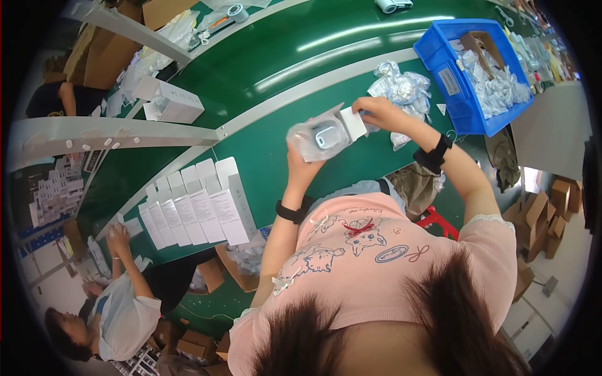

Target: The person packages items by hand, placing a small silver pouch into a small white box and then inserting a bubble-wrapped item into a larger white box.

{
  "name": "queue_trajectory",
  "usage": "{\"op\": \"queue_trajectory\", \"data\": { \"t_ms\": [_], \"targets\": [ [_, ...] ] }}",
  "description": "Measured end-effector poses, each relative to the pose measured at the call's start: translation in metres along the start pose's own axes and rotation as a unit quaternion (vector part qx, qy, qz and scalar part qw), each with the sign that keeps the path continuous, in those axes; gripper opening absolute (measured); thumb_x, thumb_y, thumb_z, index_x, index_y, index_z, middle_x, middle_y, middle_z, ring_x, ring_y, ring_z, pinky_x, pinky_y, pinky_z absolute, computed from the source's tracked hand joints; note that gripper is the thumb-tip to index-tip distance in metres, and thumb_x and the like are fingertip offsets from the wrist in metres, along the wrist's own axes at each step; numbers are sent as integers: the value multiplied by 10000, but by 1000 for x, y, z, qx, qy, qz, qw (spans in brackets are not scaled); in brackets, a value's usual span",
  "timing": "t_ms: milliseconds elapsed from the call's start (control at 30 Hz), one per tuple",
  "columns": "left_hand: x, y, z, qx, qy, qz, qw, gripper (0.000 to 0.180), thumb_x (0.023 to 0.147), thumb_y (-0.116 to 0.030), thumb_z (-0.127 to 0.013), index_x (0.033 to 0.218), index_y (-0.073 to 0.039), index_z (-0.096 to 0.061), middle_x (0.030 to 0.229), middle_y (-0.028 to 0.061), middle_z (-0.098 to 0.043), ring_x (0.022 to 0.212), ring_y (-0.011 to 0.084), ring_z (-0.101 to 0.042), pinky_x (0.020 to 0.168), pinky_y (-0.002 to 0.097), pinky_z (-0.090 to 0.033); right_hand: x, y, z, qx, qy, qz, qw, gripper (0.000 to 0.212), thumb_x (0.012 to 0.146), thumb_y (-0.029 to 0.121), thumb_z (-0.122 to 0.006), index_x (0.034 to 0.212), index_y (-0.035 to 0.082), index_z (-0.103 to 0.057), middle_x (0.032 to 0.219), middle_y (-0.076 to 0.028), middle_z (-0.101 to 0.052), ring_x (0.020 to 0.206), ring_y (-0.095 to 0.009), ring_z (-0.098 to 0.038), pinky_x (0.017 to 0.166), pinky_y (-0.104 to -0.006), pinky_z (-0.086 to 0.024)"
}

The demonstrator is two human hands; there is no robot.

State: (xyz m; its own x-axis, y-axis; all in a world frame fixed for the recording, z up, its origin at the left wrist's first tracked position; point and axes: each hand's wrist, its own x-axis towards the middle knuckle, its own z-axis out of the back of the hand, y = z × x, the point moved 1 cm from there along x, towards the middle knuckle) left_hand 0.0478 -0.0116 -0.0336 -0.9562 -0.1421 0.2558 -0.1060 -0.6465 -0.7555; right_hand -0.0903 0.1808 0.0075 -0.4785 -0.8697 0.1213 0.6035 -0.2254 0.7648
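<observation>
Over the green table, my left hand (303, 160) grips a small white box (353, 124) from below and the left. A pale blue and white device (325, 138) in a clear plastic bag shows at the box; I cannot tell how far inside it sits. My right hand (379, 113) pinches the raised white flap at the box's right end. Behind that hand lies a heap of small clear bags (402, 88) with pale contents. To the left, several white boxes (229, 210) stand in a row with their tops up.
A blue bin (453, 108) of bagged parts stands at the far right. Another white box (175, 103) lies beyond the metal frame (188, 136) at left. A co-worker (119, 313) handles something at the lower left. Cardboard cartons (533, 222) are stacked at right.
</observation>
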Motion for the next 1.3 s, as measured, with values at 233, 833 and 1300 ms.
{"op": "queue_trajectory", "data": {
  "t_ms": [233, 833, 1300],
  "targets": [
    [24, -38, 25, -172, -116, -122, 971, 372, 659, -73, -692, 1002, -67, -548, 1168, 208, -466, 924, 279, -527, 773, 364, -438, -21, 24, 15, 78, -205, -75, 973, 272, 714, -43, -587, 970, 50, -594, 892, -90, -575, 811, -192, -576, 677, -291, -466],
    [37, -10, 37, -280, 1, 182, 943, 115, 714, -41, -652, 788, 34, -605, 968, 128, -607, 714, 108, -538, 617, 236, -439, 11, 71, -37, -263, -25, 123, 957, 286, 656, 217, -672, 922, 128, -617, 996, -6, -524, 1116, -238, -415, 962, -479, -306],
    [-105, 114, 126, 457, 82, 344, 816, 890, 571, -153, -754, 1322, -140, -276, 1412, 158, -124, 1299, 400, -68, 903, 699, -144, 18, 10, -69, 188, -136, -86, 969, 1046, 536, 179, -791, 1372, 103, -168, 1348, -151, -277, 1226, -307, -309, 1013, -407, -263]
  ]
}}
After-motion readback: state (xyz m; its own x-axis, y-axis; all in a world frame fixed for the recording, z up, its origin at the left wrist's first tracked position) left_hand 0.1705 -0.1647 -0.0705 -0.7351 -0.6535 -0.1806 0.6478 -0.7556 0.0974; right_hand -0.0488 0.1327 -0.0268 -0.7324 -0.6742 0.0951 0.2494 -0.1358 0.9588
